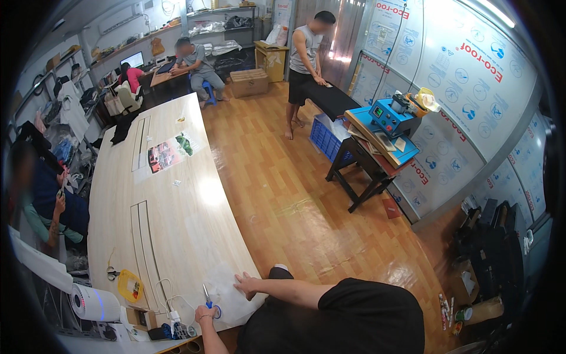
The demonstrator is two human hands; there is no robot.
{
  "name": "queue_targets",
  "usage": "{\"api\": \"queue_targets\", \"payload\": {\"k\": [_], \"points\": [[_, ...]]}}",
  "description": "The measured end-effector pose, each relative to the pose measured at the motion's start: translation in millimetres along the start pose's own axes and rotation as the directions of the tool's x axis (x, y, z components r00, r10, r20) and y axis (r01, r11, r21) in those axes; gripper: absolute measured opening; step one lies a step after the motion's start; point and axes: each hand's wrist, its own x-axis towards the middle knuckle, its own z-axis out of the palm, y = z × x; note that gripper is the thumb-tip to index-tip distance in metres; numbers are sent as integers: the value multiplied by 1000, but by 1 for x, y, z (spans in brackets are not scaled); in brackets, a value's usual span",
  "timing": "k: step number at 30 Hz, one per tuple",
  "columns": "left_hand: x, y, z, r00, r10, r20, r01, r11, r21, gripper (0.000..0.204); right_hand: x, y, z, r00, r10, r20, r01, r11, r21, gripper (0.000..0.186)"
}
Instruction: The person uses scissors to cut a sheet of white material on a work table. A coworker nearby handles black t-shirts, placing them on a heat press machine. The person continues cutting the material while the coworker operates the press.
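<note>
At the near end of the long pale table (197,189), my left hand (204,314) is closed around the blue handles of a pair of scissors (207,295). The blades point away from me, toward the far end of the table. A thin, whitish, see-through sheet (227,310) lies under and beside the scissors. My right hand (246,285) rests on that sheet near the table's right edge, its fingers spread and holding nothing. The scissors and the right hand are apart.
A yellow basket (130,286), black-handled scissors (112,273), a power strip (174,318) and a white cylindrical device (94,302) stand left of my hands. Printed sheets (168,156) lie farther up. One person works across the table; another stands by a blue press machine (394,117).
</note>
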Motion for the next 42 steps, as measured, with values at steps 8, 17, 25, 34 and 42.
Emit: {"api": "queue_targets", "payload": {"k": [8, 17, 25, 34, 42], "points": [[-2, 1, -1, 1000, 2, -7, -2, 1000, 0, 69, -5, -3, -4, 1000, 4, 0, -4, 1000, -12, 116], [8, -11, 4, 1000, 6, -5, -6, 1000, -21, 66, 38, 14, 5, 990, 12, -141, -16, 1000, -23, 86], [6, -10, 18, 1000, 1, 8, -1, 1000, -30, 51, 18, -8, 1, 855, 38, -517, 2, 997, 76, 88], [-14, -16, 6, 996, 2, -90, -12, 993, -115, 52, 36, -2, 0, 843, 8, -538, 19, 999, 45, 69], [-24, -5, 19, 990, -18, -140, -13, 976, -218, 46, 20, 7, -16, 750, -5, -661, 94, 991, 100, 37]]}}
